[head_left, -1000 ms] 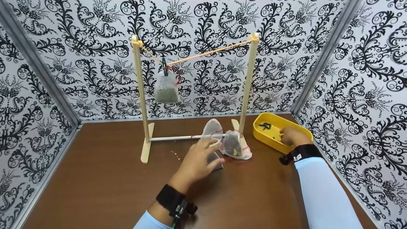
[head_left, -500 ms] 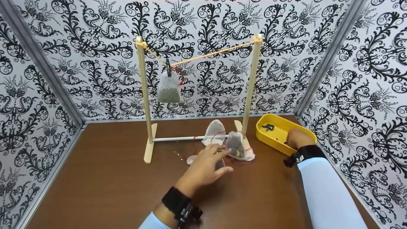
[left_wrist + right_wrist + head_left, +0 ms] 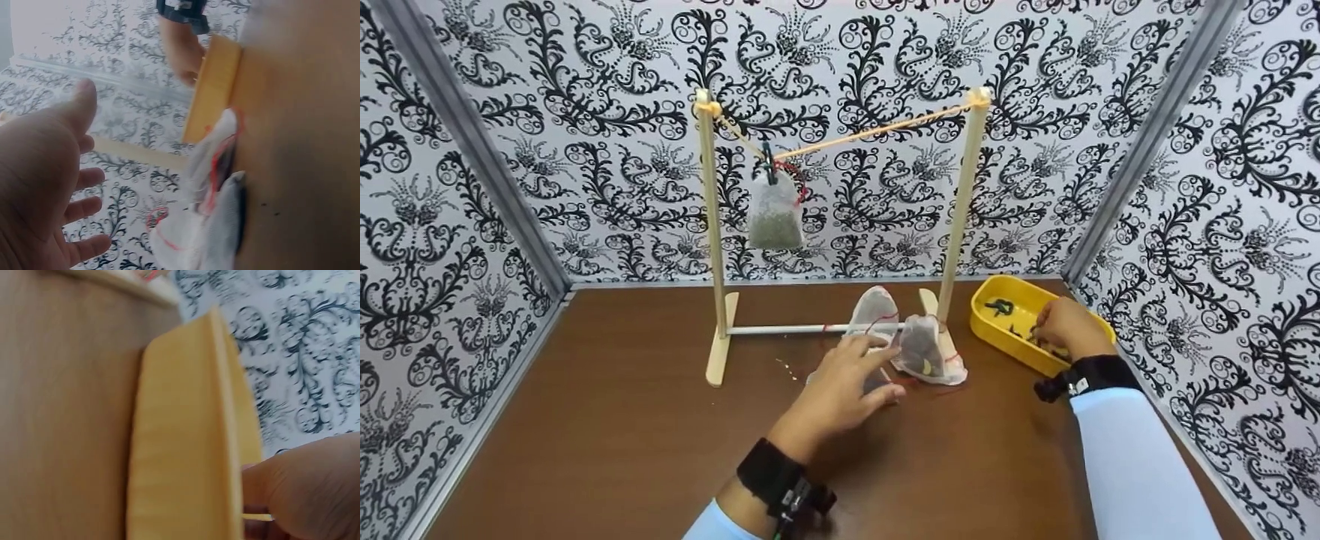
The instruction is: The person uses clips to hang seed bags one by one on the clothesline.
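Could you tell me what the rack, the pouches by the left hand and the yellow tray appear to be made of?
Rack: pale, unpainted posts and feet, probably wood, with an orange cord strung across the top.
Pouches: thin white mesh or gauze, it seems; dark contents show through, and red drawstrings close them.
Tray: smooth, evenly yellow with rounded corners, most likely moulded plastic.

bare table (image 3: 607, 420) left of rack (image 3: 712, 225)

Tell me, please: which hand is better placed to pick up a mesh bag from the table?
Left. The left hand hovers open right over the mesh bags, while the right hand is inside the yellow tray.
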`<state>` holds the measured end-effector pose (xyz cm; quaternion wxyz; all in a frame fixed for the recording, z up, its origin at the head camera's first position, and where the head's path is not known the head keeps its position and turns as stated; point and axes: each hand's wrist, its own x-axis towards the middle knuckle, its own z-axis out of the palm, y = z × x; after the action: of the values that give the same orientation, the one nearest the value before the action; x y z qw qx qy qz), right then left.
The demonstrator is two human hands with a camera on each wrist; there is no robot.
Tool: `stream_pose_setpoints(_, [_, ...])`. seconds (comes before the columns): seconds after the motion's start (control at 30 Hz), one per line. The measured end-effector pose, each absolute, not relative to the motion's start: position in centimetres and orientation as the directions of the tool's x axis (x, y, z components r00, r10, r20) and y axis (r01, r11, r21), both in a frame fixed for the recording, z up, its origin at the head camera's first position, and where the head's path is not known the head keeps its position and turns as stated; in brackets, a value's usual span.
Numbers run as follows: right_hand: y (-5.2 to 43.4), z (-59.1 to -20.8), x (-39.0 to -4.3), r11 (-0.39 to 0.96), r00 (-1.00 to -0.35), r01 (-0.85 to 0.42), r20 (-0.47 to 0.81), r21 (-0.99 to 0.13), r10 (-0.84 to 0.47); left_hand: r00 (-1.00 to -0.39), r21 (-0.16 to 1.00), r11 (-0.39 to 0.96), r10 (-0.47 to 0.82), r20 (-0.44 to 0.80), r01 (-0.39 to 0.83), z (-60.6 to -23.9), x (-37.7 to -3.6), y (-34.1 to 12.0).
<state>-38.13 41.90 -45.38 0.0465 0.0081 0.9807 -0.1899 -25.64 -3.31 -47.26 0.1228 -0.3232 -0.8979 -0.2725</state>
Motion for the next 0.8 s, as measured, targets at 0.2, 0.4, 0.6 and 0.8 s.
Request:
stream_pose_setpoints(0.2, [38.1, -42.6, -37.5, 0.808, -0.996, 0.030, 0.055, -0.589, 0.077, -0.806, 0.469, 0.663, 0.403, 0.435, 0.584, -46.0, -26.7, -6.2])
stream_pose_setpoints(0.4, [31.5, -40.9, -36.6, 0.499, -0.996, -0.016, 0.056, -0.866, 0.065, -0.871, 0.568, 0.677, 0.246, 0.425, 0.468, -44.8, -27.8, -10.5])
stream_pose_setpoints(0.6, [24.4, -41.6, -35.9, 0.299, -0.992, -0.120, 0.124, -0.947, -0.006, -0.868, 0.611, 0.675, 0.091, 0.488, 0.414, -43.4, -27.8, -14.1])
stream_pose_setpoints(0.8, [17.7, -42.4, -34.7, 0.233, -0.982, -0.179, 0.157, -0.956, -0.108, -0.857, 0.628, 0.638, 0.101, 0.506, 0.446, -43.5, -28.1, -14.4])
